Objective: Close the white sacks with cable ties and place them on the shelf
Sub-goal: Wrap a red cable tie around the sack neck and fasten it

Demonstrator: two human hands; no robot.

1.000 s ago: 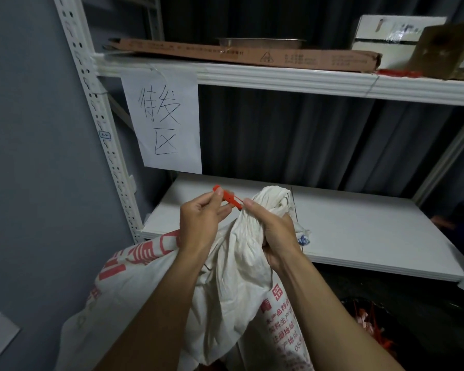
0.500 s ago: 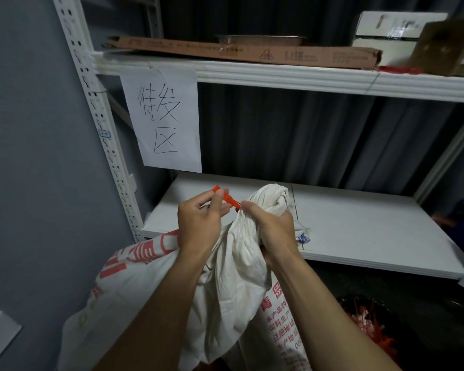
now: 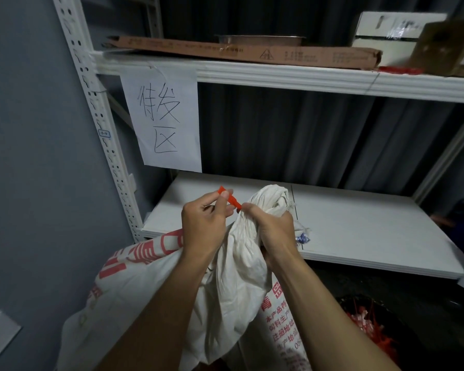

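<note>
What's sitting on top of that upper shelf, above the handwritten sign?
A long flat cardboard box with a metal tray showing above it, then a white box and a brown box. Anything behind them is hidden.

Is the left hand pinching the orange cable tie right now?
Yes, the left hand pinches the orange cable tie between thumb and finger, while the right hand grips the bunched neck of the white sack.
</note>
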